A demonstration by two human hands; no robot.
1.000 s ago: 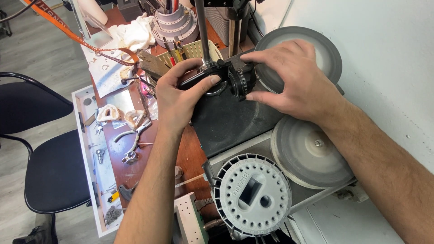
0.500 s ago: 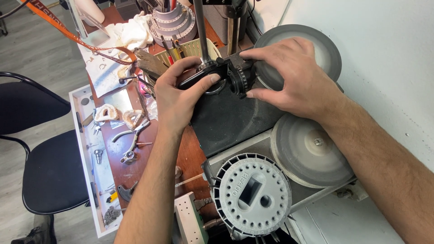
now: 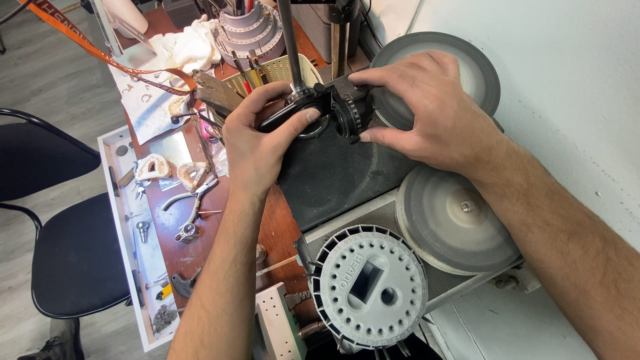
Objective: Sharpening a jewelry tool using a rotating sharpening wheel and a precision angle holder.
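**2 hands clamped on the black faceting head, right over the dark lap plate**

2 hands on 1 part here. The left hand (image 3: 257,137) has its grip closed around the black arm (image 3: 293,113) of the faceting head, thumb pressed along the side, right where it meets the vertical steel mast (image 3: 289,40). The right hand (image 3: 427,110) has fingers and thumb pinched on the black index dial (image 3: 348,113), the toothed wheel at the end of that arm. The whole head sits above the dark square plate (image 3: 333,173), between the 2 grey lap discs (image 3: 453,217) and the yellow basket (image 3: 273,70).

What could go sideways, in my opinion: the dial is held by fingertips only, so a slip could skip an index notch. If the left grip loosens, the head might slide down the mast onto the plate. I can't really tell if any clamp is tight, the hands cover it.

Compared with 1 second ago, hardly anything moved. Both hands stay on the same spots; the view just shifted slightly. Pliers (image 3: 190,203) and the white round bur holder (image 3: 370,287) haven't budged on the tabletop (image 3: 200,247).
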